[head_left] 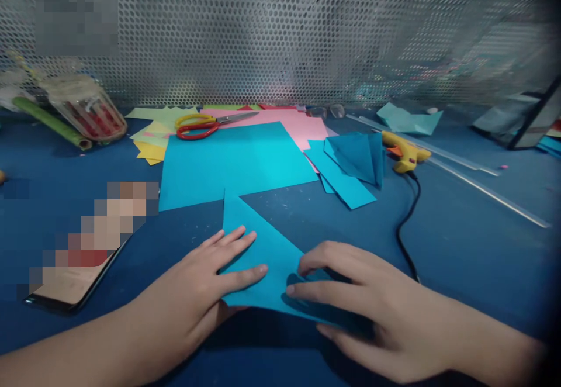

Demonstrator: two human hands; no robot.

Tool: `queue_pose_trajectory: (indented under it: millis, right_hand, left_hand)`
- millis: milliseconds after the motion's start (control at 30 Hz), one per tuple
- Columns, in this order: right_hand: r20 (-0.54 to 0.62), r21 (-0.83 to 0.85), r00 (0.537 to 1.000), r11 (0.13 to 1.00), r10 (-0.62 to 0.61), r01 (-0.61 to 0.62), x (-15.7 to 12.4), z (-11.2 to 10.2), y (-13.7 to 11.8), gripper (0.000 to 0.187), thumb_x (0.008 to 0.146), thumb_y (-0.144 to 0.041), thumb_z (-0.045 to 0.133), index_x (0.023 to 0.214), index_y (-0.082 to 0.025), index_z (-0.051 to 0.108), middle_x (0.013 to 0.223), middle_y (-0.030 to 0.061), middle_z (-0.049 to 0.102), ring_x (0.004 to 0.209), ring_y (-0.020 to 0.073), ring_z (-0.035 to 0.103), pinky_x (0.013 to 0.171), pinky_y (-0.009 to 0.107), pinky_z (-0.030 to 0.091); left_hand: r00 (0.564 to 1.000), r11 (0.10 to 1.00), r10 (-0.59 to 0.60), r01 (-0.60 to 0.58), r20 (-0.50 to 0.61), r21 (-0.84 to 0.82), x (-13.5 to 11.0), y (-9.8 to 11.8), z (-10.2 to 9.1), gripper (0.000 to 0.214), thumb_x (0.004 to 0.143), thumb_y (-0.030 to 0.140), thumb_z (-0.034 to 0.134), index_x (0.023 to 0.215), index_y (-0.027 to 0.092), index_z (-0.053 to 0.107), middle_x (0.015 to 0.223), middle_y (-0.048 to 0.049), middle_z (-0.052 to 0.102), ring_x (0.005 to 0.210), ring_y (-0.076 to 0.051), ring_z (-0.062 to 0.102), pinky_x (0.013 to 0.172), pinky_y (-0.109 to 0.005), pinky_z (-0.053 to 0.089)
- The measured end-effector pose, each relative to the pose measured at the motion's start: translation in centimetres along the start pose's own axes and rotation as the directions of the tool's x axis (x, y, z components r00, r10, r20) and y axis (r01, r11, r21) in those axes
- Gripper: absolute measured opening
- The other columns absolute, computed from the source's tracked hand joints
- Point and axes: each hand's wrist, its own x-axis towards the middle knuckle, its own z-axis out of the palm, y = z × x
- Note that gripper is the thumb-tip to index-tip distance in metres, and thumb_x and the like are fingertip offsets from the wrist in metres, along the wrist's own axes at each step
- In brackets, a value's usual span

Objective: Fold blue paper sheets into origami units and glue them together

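A folded sheet of blue paper (pixel 258 252) with a pointed top lies in front of me, its near edge slightly raised. My left hand (pixel 205 279) is on its left side, fingers spread over the top and the thumb partly hidden beneath the near edge. Over the right part of the sheet is my right hand (pixel 355 296), its fingers bent and apart, casting a shadow on the paper. Its thumb shows below the near edge, and the sheet's right end is hidden under this hand. Beyond lies a larger blue sheet (pixel 236 162), close to the folded tip.
Scissors (pixel 217 124) rest on coloured papers at the back. Blue pieces (pixel 350 165) and a yellow glue gun (pixel 405 153) with a black cord lie right, near clear sticks (pixel 486 191). On the left are a phone (pixel 87 276), a jar (pixel 94 109) and a green roll (pixel 52 121).
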Motion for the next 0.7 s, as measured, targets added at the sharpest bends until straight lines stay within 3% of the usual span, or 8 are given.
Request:
queue_pose_trajectory:
  millis: [100,167,267,367,433,500,600,700]
  right_hand:
    - [-0.067,0.137,0.99,0.984,0.127,-0.117,0.3,-0.1,-0.1,0.015,0.098,-0.015,0.055,0.102,-0.019,0.068,0.097,0.0054,0.069,0.083,0.0118,0.066,0.075,0.018,0.052]
    - [-0.103,0.173,0.971,0.965,0.217,-0.198,0.5,-0.1,0.0,0.017,0.1,-0.018,0.054,0.086,-0.019,0.064,0.081,0.0014,0.067,0.069,0.0099,0.062,0.065,0.017,0.049]
    - [-0.156,0.162,0.936,0.943,0.316,-0.291,1.0,0.0,0.4,0.024,0.1,-0.023,0.056,0.076,-0.021,0.059,0.068,-0.0022,0.061,0.057,0.0098,0.056,0.054,0.019,0.043]
    - [-0.213,0.141,0.918,0.94,0.335,-0.311,1.3,0.4,0.7,0.022,0.099,-0.024,0.057,0.077,-0.021,0.06,0.068,-0.0016,0.062,0.059,0.0111,0.057,0.054,0.02,0.044]
    - [-0.224,0.164,0.904,0.929,0.363,-0.332,1.1,0.6,0.8,0.017,0.098,-0.027,0.058,0.083,-0.022,0.063,0.073,-0.0006,0.065,0.062,0.0123,0.06,0.056,0.02,0.047]
    - [-0.214,0.212,0.879,0.899,0.427,-0.385,0.7,0.6,0.9,0.012,0.095,-0.035,0.064,0.102,-0.025,0.066,0.086,0.0023,0.07,0.075,0.0164,0.068,0.059,0.022,0.053]
    - [-0.151,0.251,0.848,0.849,0.509,-0.465,-0.2,0.2,1.0,0.058,0.089,-0.046,0.072,0.141,-0.031,0.052,0.11,0.0073,0.072,0.097,0.025,0.072,0.062,0.027,0.06]
    - [-0.091,0.195,0.863,0.859,0.497,-0.474,-0.6,-0.2,1.2,0.06,0.095,-0.041,0.067,0.15,-0.033,0.045,0.1,0.0053,0.072,0.081,0.0216,0.072,0.054,0.025,0.057]
  left_hand:
    - [0.98,0.968,-0.19,0.178,-0.054,-0.175,0.7,0.3,-0.4,0.036,0.105,0.036,0.045,0.135,0.034,0.064,0.152,-0.0032,0.054,0.139,-0.031,0.052,0.107,-0.053,0.05]
    - [0.962,0.929,-0.259,0.223,-0.088,-0.294,1.1,0.2,-0.6,0.031,0.104,0.041,0.048,0.117,0.032,0.074,0.138,-0.0021,0.067,0.125,-0.026,0.065,0.101,-0.041,0.056]
    - [0.947,0.907,-0.298,0.239,-0.125,-0.347,1.7,-0.2,-0.5,0.027,0.101,0.041,0.052,0.094,0.03,0.076,0.119,0.0006,0.072,0.101,-0.017,0.072,0.086,-0.026,0.06]
    - [0.94,0.909,-0.311,0.25,-0.143,-0.334,1.8,-0.4,-0.4,0.02,0.099,0.04,0.057,0.098,0.029,0.073,0.108,0.0003,0.071,0.097,-0.017,0.069,0.082,-0.024,0.058]
    - [0.94,0.914,-0.31,0.254,-0.141,-0.317,1.7,-0.3,-0.3,0.018,0.098,0.039,0.058,0.101,0.028,0.072,0.105,0.0002,0.071,0.097,-0.018,0.069,0.082,-0.025,0.057]
    - [0.942,0.919,-0.307,0.256,-0.135,-0.299,1.6,-0.2,-0.3,0.017,0.098,0.038,0.057,0.101,0.028,0.071,0.106,-0.0005,0.071,0.1,-0.019,0.068,0.086,-0.028,0.057]
    - [0.941,0.923,-0.312,0.268,-0.13,-0.276,1.5,-0.2,-0.2,0.019,0.097,0.04,0.056,0.097,0.026,0.07,0.108,-0.0028,0.072,0.107,-0.023,0.066,0.092,-0.033,0.056]
    - [0.936,0.925,-0.324,0.282,-0.139,-0.255,1.4,-0.3,-0.1,0.024,0.097,0.042,0.056,0.087,0.025,0.068,0.103,-0.0047,0.072,0.105,-0.025,0.067,0.088,-0.034,0.057]
